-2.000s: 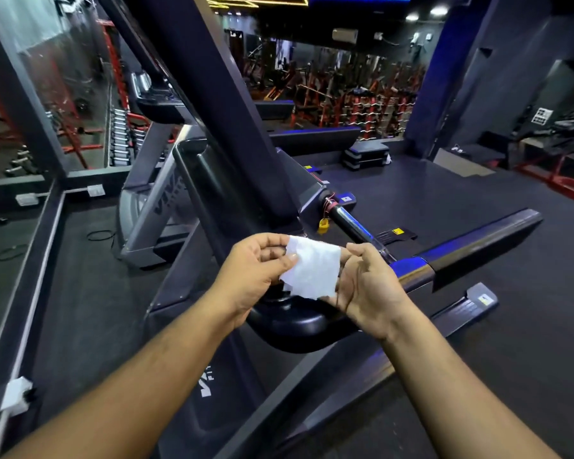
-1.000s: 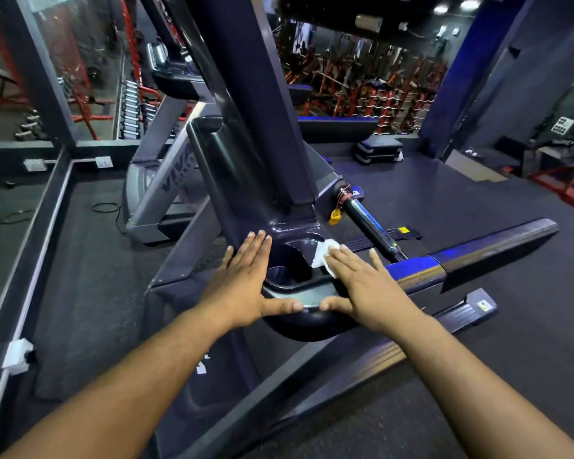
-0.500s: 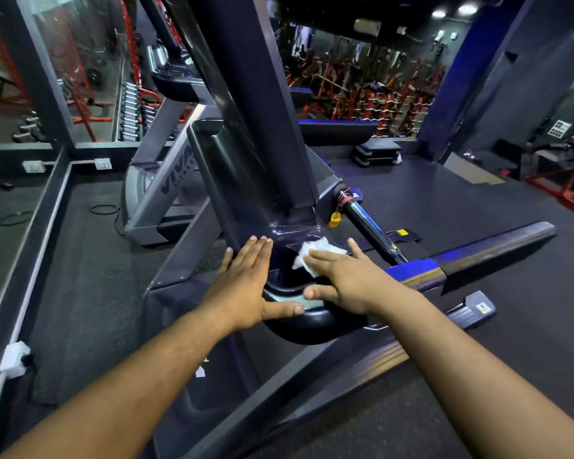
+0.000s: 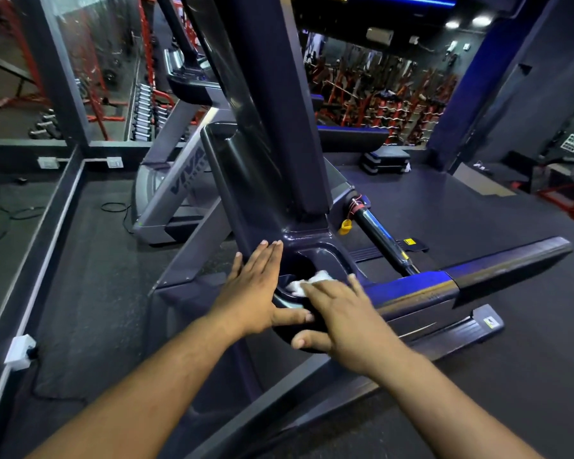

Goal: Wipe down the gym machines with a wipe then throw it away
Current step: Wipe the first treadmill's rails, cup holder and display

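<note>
Wiping under way: right hand [image 4: 342, 313], fingers flat, pressing wipe [image 4: 307, 283] into treadmill [image 4: 411, 293] tray; left hand [image 4: 256, 293] flat, bracing. Other surfaces, disposal pending.

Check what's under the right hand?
The white wipe, partly poking out past the fingers of the right hand, in the treadmill's cup-holder recess. The rest of the wipe is covered.

Two bare forearms reach in from the lower edge, with no sleeve, watch or band on either. The left hand [image 4: 256, 293] and right hand [image 4: 342, 321] are ungloved, without rings, with short nails on the thumbs.
</note>
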`<state>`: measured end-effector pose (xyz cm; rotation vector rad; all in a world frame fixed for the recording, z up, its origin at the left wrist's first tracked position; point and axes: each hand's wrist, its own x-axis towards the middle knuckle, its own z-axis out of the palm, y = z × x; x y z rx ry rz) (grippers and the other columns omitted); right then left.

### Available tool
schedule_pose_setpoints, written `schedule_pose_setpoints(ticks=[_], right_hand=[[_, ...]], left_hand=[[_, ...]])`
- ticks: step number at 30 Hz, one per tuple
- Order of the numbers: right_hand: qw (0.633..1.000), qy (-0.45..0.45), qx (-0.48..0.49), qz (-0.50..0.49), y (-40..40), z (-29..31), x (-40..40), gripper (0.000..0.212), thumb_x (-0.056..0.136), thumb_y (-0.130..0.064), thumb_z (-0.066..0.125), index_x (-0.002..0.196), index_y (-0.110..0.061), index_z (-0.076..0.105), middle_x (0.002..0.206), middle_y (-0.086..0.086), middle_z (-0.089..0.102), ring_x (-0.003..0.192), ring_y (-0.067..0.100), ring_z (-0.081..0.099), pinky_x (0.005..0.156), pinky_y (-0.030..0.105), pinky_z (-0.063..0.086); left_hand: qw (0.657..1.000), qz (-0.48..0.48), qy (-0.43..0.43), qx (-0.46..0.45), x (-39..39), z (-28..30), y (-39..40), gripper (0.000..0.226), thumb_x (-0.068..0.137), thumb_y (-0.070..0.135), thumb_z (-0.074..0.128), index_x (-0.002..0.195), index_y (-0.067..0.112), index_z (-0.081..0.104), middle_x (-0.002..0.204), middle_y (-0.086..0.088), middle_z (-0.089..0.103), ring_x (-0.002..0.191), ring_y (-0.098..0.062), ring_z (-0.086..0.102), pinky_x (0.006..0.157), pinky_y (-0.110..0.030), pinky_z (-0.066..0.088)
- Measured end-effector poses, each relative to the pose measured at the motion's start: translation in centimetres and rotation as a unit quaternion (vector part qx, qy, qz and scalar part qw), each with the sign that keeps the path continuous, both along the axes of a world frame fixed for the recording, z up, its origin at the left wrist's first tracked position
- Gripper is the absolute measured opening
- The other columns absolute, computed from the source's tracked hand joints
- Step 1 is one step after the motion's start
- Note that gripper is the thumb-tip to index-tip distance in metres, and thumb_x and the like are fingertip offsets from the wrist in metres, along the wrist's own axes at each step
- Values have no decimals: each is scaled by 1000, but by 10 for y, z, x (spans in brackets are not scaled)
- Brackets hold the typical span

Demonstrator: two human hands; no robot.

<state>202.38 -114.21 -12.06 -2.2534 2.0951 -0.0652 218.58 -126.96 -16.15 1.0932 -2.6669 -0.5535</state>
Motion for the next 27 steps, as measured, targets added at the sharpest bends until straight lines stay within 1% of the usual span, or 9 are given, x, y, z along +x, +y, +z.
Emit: schedule_pose_setpoints(ticks=[2,4,7,9,11,14,16,22,27], right_hand=[[998,-41,-10,50,2,-12,10,118,69,-97,21,159,-22,27,158,-4,36,149,15,26,123,50,0],[996,7,-57,62,9,-21,3,111,74,-94,25,157,-21,33,159,-5,38,148,13,31,125,52,6],[985,40,-166,21,25,-26,-21,92,83,-88,26,138,-23,60,134,-6,62,124,15,55,116,50,26],[980,30,-196,8,32,-28,-26,88,86,-86,27,132,-21,65,122,-4,65,113,18,60,112,49,29],[982,30,-186,24,31,-33,-14,93,83,-88,31,135,-18,62,126,-1,61,121,20,56,116,50,25],[987,24,-143,70,23,-41,11,106,73,-90,40,145,-13,51,152,6,46,148,23,33,123,48,11],[989,36,-130,66,24,-45,11,111,71,-91,41,148,-11,45,161,8,36,153,21,24,124,47,10],[987,22,-97,-129,45,-37,-36,117,72,-97,21,152,-13,41,160,7,39,149,20,34,119,63,22],[995,27,-91,-35,41,-45,5,122,68,-98,30,159,-16,29,165,4,28,154,16,20,122,56,5]], left_hand=[[1000,-6,-4,2,1,1,-1,140,63,87,54,159,19,-23,169,5,-20,151,-5,-27,127,-45,-10],[1000,-11,0,9,2,2,-1,145,62,89,58,157,20,-27,164,11,-27,149,-3,-31,127,-45,-12],[999,-16,6,32,4,2,-2,154,48,105,44,155,25,-32,159,16,-31,145,0,-36,126,-44,-14],[999,-14,13,43,4,1,-4,157,43,109,39,154,26,-33,165,8,-29,145,1,-37,126,-44,-14],[999,-19,11,45,4,2,-5,159,41,108,42,154,26,-34,167,4,-27,146,0,-36,126,-44,-14],[999,-36,-11,27,8,5,-4,159,51,90,68,155,21,-32,164,9,-30,148,-3,-33,126,-41,-14],[999,-46,-25,15,12,7,-2,160,55,83,75,155,20,-32,156,14,-35,147,-3,-34,125,-41,-16],[997,-65,-41,30,15,13,-2,161,52,88,72,155,22,-32,146,17,-42,140,0,-42,125,-43,-16],[996,-69,-51,27,15,10,-7,155,55,94,62,155,21,-32,153,15,-41,143,-1,-41,126,-46,-15]])
